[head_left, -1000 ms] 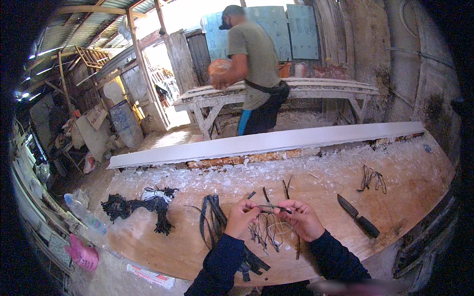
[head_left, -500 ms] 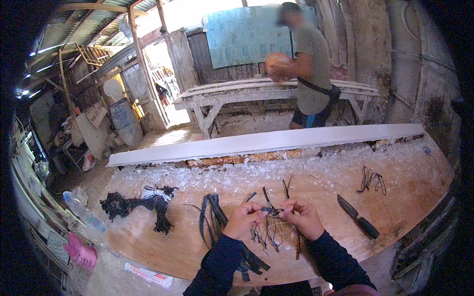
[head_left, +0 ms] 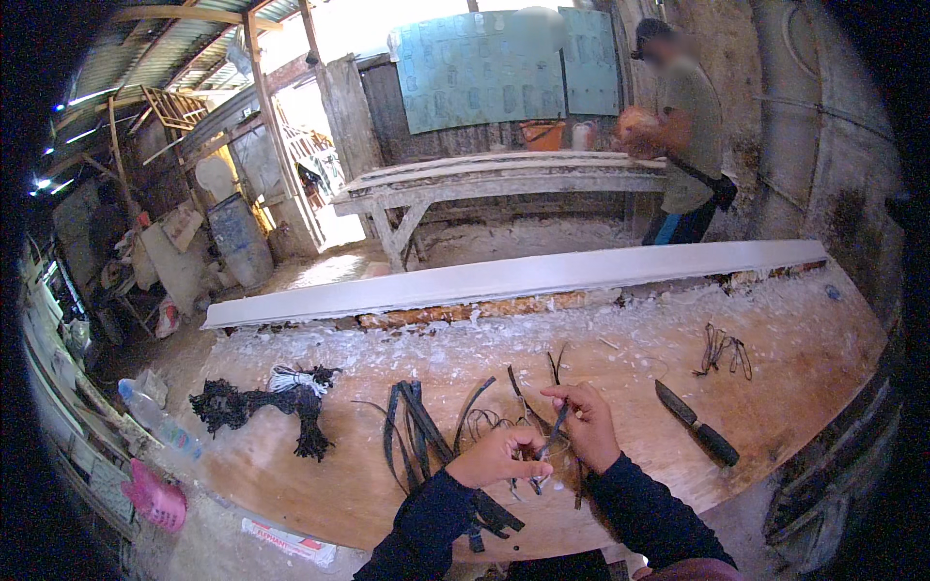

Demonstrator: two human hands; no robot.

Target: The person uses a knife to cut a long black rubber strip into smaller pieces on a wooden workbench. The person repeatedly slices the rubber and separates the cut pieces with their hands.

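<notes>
Between my two hands stretches a short dark strip (head_left: 555,432). My right hand (head_left: 589,426) pinches its upper part. My left hand (head_left: 496,457) is closed with thumb and fingers bent at the strip's lower end. Under and behind the hands lie thin cord loops (head_left: 481,418), partly hidden. A bunch of flat black strips (head_left: 418,426) lies left of my left hand and runs under that wrist. Right of my right hand is a knife (head_left: 696,422) with a black handle.
Black cord bundles (head_left: 310,431), one tied with white cord (head_left: 298,380), lie at left. A long white moulding (head_left: 513,278) spans the table's far edge, with white flakes before it. Cord loops (head_left: 724,351) lie at right. A person (head_left: 690,126) stands at the far bench (head_left: 504,184).
My hands have moved apart, the left lower and the right slightly higher, with the strip now stretched between them. The person behind has moved right, revealing an orange bucket.
</notes>
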